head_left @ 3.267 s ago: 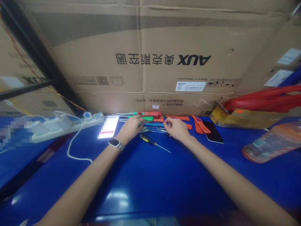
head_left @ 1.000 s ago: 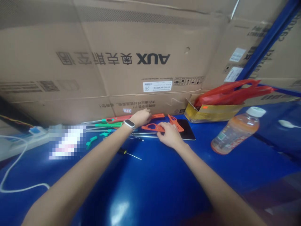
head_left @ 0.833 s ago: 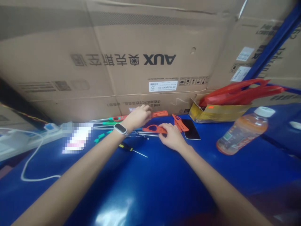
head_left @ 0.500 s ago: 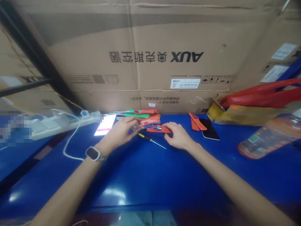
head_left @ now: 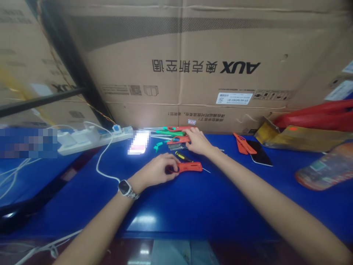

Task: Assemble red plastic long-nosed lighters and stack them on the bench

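My left hand grips one end of an orange plastic handle shell, held low over the blue table. Partly behind that shell lies a small screwdriver with a yellow-and-black handle; its thin shaft sticks out at the right. My right hand is curled over the right end of a tool pile, its fingertips at another orange handle piece and some metal parts. What those fingers pinch is hidden. In the pile are a red-handled screwdriver and a green handle.
Small green pieces lie left of the pile. Two orange pieces rest against a dark phone. A lit phone, white power strip, bottle and open carton surround the area. Large cardboard boxes stand behind.
My left hand has come nearer and now holds an orange shell in front of the pile. My right hand has moved back onto the tools. The view has shifted left.
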The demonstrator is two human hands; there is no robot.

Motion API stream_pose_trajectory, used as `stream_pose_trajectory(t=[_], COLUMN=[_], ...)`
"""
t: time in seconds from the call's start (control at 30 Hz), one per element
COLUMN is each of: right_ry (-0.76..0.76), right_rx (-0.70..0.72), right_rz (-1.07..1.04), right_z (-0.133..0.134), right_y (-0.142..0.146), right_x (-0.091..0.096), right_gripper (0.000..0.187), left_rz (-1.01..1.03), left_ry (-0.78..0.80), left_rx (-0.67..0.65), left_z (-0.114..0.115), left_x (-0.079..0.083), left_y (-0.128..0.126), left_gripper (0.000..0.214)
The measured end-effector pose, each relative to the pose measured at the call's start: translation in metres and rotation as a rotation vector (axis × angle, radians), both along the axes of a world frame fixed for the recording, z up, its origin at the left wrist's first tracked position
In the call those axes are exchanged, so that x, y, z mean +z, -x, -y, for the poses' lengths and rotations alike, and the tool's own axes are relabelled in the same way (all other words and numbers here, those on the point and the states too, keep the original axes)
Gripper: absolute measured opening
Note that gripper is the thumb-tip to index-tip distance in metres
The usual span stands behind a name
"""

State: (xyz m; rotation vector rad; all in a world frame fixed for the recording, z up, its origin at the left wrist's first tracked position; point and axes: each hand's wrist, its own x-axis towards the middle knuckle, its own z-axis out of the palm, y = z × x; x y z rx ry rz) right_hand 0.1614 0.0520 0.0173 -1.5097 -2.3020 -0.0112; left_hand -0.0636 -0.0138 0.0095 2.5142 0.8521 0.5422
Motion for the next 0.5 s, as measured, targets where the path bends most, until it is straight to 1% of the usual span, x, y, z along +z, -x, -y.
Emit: stream_pose_trajectory(t=[0.07,0.17,0.27,0.33,0.4,0.47,0.5], right_ry=[-0.039,-0.077,-0.102,-0.108,-0.097,-0.070,-0.052], right_rx=[-0.010,-0.051,-0.088,-0.095,-0.099,-0.096,-0.090], right_rz=[-0.014,-0.044,-0.104,-0.150,-0.157,-0.110,-0.081], right_z=[-0.001,0.001,0.007,0.014,0.024,0.036,0.042], right_y=[0.003,0.001,-0.006,-0.014,-0.024,-0.034,-0.039], right_x=[-0.004,-0.011,-0.014,-0.014,-0.012,-0.009,-0.009], right_gripper=[0.046,0.041,0.040,0.038,0.031,0.022,0.020], left_rz=[-0.010,-0.012,0.021,0.074,0.116,0.102,0.061], left_ry=[0.014,0.030,0.000,-0.051,-0.104,-0.160,-0.191], left_rx=[-0.002,0.006,0.039,0.083,0.156,0.239,0.268], left_z=[-0.001,-0.001,-0.001,-0.003,-0.009,-0.018,-0.023], left_x=[-0.001,-0.002,-0.003,-0.003,-0.003,-0.001,0.000], left_y=[0.001,0.001,0.002,0.003,0.005,0.005,0.004], left_gripper=[0.002,0.006,0.014,0.016,0.016,0.014,0.014])
